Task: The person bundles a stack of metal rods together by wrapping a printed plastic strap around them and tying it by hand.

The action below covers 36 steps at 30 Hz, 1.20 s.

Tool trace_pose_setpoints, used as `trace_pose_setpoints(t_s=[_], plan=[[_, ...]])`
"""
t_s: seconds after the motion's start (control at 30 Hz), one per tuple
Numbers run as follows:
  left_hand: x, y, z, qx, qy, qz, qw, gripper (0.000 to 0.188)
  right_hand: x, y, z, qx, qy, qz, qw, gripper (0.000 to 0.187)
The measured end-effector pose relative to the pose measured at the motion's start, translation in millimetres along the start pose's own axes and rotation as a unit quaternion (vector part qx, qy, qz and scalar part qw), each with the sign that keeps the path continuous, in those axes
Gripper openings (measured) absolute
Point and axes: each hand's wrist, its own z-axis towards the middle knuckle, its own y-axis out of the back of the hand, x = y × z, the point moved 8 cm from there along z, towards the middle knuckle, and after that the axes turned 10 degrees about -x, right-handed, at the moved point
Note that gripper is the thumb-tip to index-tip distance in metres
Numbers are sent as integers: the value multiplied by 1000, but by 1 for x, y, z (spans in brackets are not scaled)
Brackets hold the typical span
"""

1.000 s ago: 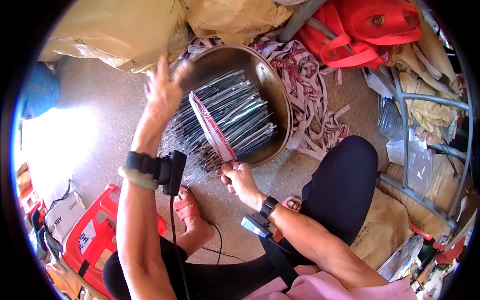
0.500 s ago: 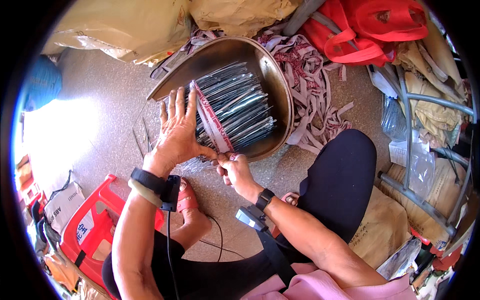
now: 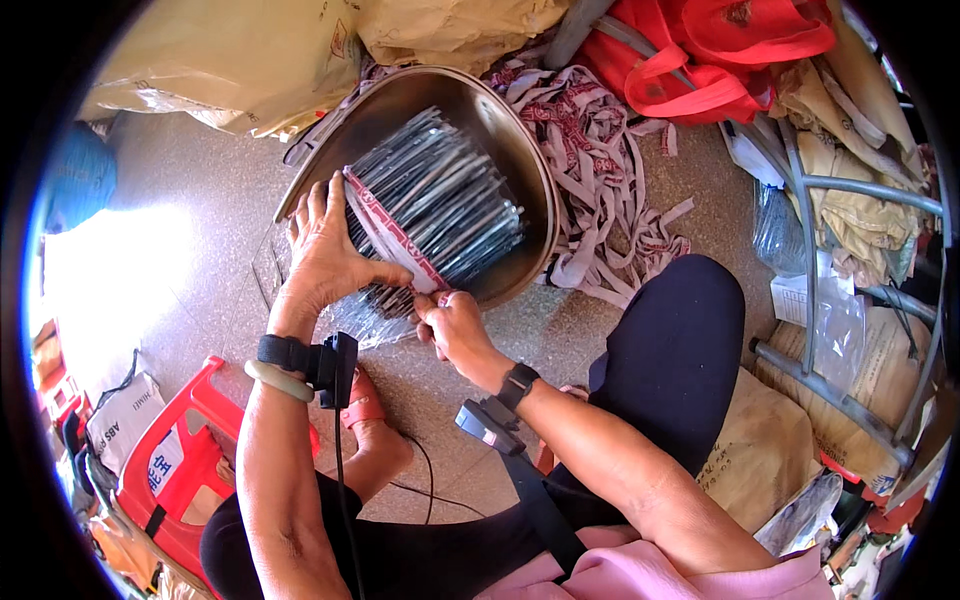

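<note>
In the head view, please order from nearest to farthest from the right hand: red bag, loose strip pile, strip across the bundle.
1. Strip across the bundle: lower end at the right hand.
2. Loose strip pile: right of the basin.
3. Red bag: upper right, beyond the pile.

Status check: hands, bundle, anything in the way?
Left hand open against bundle. Right hand gripping lower end of printed strip. Strip lies across bundle in basin. Loose strips beside basin, apart from hands.
</note>
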Motion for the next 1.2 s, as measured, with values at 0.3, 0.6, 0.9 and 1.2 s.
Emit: trace_pose_setpoints(t_s=[0.3,0.6,0.9,1.2], plan=[[7,-12,4,51,87,37,994,156,66,32,-35,58,125,-157,978,26],[-26,-13,-30,-45,99,38,993,154,113,24,-160,96,302,-219,923,27],[-41,-9,-48,-111,70,10,991,150,112,46,-193,67,288,-309,904,18],[-26,-5,-23,-35,85,20,996,144,122,39,-156,25,489,-501,714,48]])
